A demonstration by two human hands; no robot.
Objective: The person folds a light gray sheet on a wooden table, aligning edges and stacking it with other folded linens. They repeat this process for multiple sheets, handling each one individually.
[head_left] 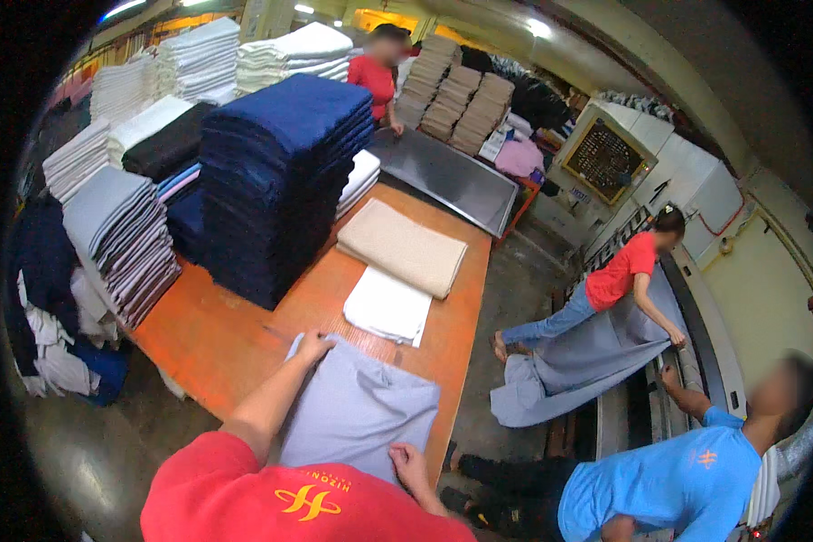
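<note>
A grey cloth, partly folded and slightly wrinkled, lies on the near end of the orange table. At its far left corner my left hand is closed on the edge. My right hand rests low on the cloth's right side, fingers curled in and gripping the fabric there. My body in a red shirt covers the cloth's near part. Just beyond it lie a folded white cloth and a thicker folded beige cloth, which overlaps the white one.
A tall stack of navy cloths and a stack of grey cloths stand on the orange table. To the right, two people work at a long machine with a grey sheet. Another person stands behind a dark-topped table.
</note>
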